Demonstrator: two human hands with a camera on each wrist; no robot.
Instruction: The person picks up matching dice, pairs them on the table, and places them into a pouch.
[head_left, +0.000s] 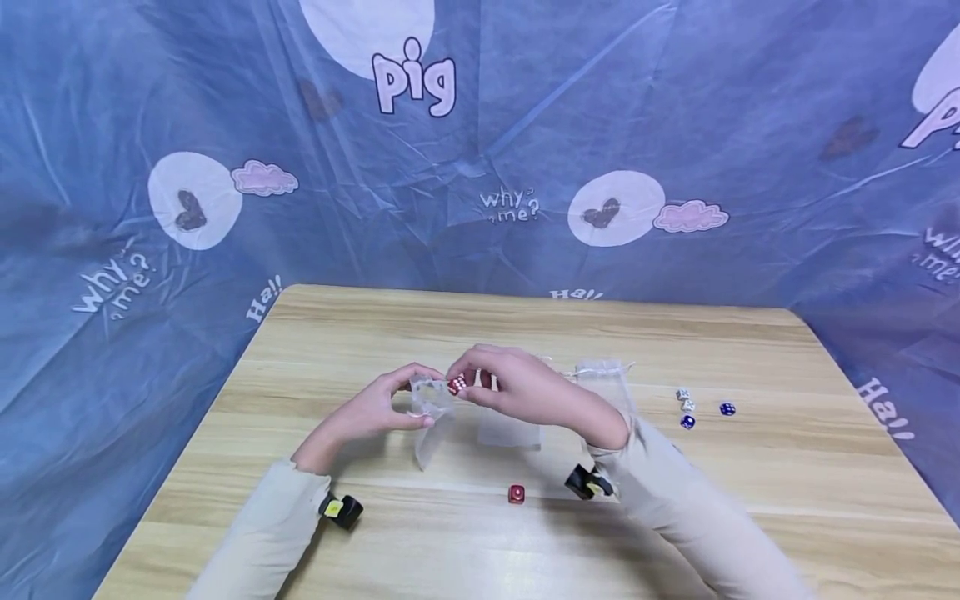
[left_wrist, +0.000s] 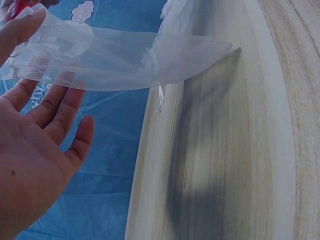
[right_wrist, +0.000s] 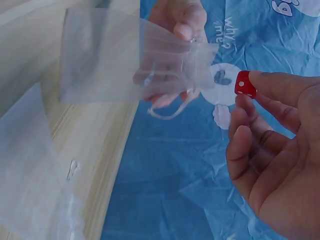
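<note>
My left hand [head_left: 382,406] grips a sheer white drawstring bag [left_wrist: 120,60] near its mouth, thumb on one side and fingers on the other. The bag's body hangs down over the table, and its drawstring loop dangles in the right wrist view. Between thumb and fingertips my right hand [head_left: 513,383] pinches a red die [right_wrist: 243,83] with white dots. That die is held just off the bag's mouth, to its right in the head view. A second red die [head_left: 517,494] lies on the table in front of the hands.
Two more sheer bags lie on the wooden table [head_left: 375,533]: one bag [head_left: 510,429] between the hands, another bag [head_left: 603,379] behind the right forearm. To the right sit two white dice [head_left: 683,395], a blue die [head_left: 687,422] and another blue die [head_left: 727,409]. A printed blue cloth [head_left: 480,150] hangs behind.
</note>
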